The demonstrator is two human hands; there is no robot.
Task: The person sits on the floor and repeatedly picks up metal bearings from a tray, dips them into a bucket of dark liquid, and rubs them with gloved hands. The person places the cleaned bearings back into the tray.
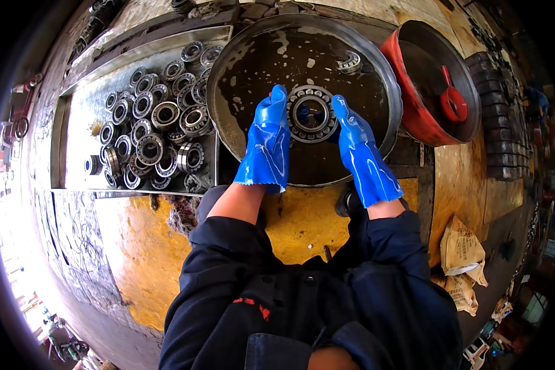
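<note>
Between my two blue-gloved hands a large roller bearing [312, 90] is held up over a wide round metal basin [225, 132] of dark, murky liquid. My left hand [270, 117] grips its left rim with curled fingers. On the opposite rim my right hand [351, 123] presses with the thumb side, its other fingers mostly hidden. Through the bearing's bore some blue of the gloves shows against the liquid. Another bearing [349, 63] lies partly sunk in the basin at the far right, and foam patches float on the surface.
Left of the basin, a shallow metal tray [60, 145] holds many bearings [149, 149] in a heap. A red-sided tub [407, 98] with a red ladle [454, 103] inside stands to the right. Beyond it are stacked dark parts [498, 117]. Torn paper sacks [461, 250] lie at lower right.
</note>
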